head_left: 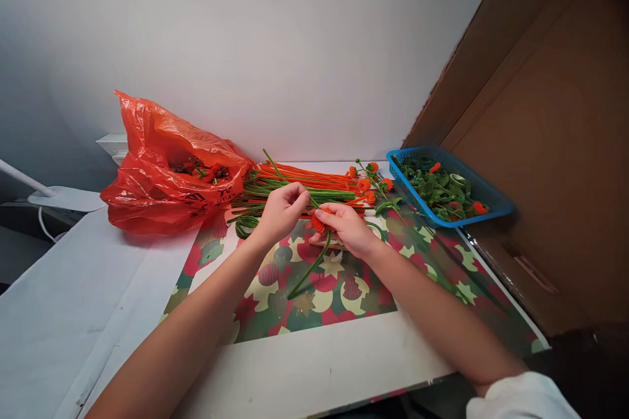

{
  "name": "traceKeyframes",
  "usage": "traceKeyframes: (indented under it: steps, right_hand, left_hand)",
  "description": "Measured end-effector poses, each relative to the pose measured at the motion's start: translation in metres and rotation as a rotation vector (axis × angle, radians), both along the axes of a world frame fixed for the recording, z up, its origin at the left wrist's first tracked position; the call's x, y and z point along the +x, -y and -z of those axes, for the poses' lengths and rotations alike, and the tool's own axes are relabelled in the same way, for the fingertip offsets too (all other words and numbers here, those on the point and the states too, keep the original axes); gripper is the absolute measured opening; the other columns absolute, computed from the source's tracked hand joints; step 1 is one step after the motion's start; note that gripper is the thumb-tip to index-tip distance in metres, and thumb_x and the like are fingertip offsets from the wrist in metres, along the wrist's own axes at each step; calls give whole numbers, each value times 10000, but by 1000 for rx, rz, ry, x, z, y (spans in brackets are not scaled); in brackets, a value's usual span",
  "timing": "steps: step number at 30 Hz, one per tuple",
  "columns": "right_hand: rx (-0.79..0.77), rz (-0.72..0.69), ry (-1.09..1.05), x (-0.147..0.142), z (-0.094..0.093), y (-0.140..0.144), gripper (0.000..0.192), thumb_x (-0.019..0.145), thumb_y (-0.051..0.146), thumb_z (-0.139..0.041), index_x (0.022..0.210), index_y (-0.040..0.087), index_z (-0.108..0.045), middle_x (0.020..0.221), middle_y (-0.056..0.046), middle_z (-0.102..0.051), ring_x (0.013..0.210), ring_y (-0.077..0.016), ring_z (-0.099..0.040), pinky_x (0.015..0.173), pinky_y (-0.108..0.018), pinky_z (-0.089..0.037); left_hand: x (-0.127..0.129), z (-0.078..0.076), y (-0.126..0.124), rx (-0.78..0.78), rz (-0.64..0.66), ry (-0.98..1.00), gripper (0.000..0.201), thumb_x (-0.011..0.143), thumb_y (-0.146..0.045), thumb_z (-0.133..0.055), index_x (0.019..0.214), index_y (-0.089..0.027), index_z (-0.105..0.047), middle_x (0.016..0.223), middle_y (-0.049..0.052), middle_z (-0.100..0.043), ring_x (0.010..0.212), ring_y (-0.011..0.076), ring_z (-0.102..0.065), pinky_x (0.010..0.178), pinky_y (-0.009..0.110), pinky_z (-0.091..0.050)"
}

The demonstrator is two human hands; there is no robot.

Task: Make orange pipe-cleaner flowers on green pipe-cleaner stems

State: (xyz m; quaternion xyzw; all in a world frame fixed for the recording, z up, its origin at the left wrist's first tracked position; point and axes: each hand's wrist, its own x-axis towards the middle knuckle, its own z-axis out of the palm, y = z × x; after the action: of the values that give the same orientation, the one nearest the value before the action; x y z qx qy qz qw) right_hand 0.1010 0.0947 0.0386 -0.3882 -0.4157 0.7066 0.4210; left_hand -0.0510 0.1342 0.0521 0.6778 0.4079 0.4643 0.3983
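- The right hand point(346, 228) is closed around a small orange pipe-cleaner flower head point(318, 221), fingers curled over it and pinching it where it meets a green pipe-cleaner stem point(309, 268).
- The left hand point(281, 211) is pinched shut on the upper part of that same stem, thumb and fingertips pressed together just left of the right hand; the two hands nearly touch.
- The stem runs from the hands down toward the near side, its lower end hanging over a sheet of wrapping paper point(339, 291) printed with red and green dots and stars. A second thin green end sticks up and to the far left above the left hand.
- The flower head and stem are held over the middle of that paper, a little above its surface.
- Just beyond the hands lies a bundle of orange and green pipe cleaners point(304, 184), laid left to right, with a coiled green piece at its near-left end.
- At the right end of the bundle are several finished orange flowers on green stems point(369, 188).
- Far right, a blue plastic basket point(491, 200) holds green leaf shapes and a few orange pieces.
- Far left, a crumpled red plastic bag point(162, 170) sits open, with orange and green bits showing inside.
- Everything rests on a white table point(314, 360), against a pale wall; a brown cardboard panel point(550, 144) stands along the right side.
- A white sleeve point(521, 396) shows at the near right on the right arm.
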Motion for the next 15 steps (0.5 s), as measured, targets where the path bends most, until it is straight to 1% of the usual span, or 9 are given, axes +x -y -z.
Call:
traceKeyframes:
  steps: [4, 7, 15]
  right_hand:
    - [-63, -32, -8, -2, -1, 2, 108, 897, 233, -584, 816, 163, -582, 630, 11, -675, 503, -99, -668, 517, -182, -563]
    - [-95, -34, 14, -3, -4, 2, 113, 899, 226, -593, 811, 154, -588, 621, 4, -674, 498, -95, -666, 524, -174, -560]
    - [-85, -74, -3, -2, 0, 1, 184, 843, 297, -678, 796, 142, -591, 663, -30, -712, 532, -102, -682, 542, -165, -541]
  left_hand:
    - [-1, 1, -2, -2, -52, -3, 235, 755, -311, -525, 568, -190, -454, 531, -44, -438, 505, 97, -389, 495, 228, -316]
    - [-3, 2, -5, -8, -81, 1, 245, 754, -310, -526, 556, -193, -440, 518, -47, -429, 496, 95, -376, 491, 230, -303]
    - [-5, 4, -9, -10, -128, 14, 257, 759, -289, -525, 543, -197, -421, 501, -54, -409, 485, 94, -359, 489, 230, -293]
